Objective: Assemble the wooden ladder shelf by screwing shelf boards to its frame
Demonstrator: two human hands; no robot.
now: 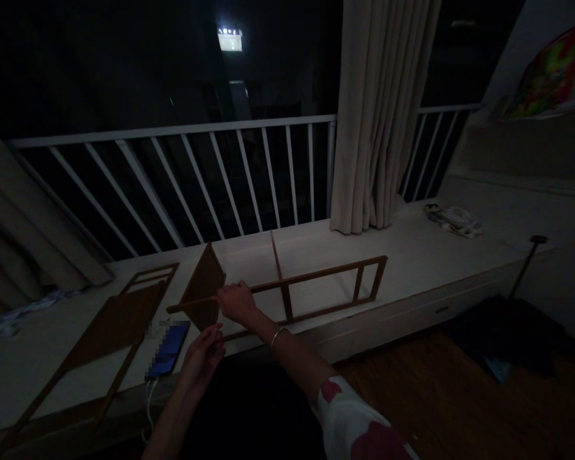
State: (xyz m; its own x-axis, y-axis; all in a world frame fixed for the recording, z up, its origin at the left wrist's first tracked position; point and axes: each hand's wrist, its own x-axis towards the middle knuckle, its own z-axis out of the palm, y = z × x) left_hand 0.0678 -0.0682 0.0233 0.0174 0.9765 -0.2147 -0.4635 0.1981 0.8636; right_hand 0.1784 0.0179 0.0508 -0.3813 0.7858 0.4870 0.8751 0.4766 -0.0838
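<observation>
A brown wooden frame (333, 276) with crossbars lies on its side on the pale window ledge. Near its left end a flat brown panel (205, 281) stands across it, and a thin crosspiece (276, 254) sticks up toward the window. My right hand (237, 302), a bracelet at its wrist, is closed round the upper rail by the panel. Just below and left of it, my left hand (205, 350) is closed with thumb and fingers together; whatever it pinches is too small and dark to make out. A second wooden frame with a panel (119, 319) lies to the left.
Between the frames lies a phone (171, 348) with a white cable (149, 406). The ledge (407, 255) runs below a white railing (182, 133) and a beige curtain (371, 115). Crumpled cloth (455, 220) lies further right; a dark heap (512, 335) sits on the wooden floor.
</observation>
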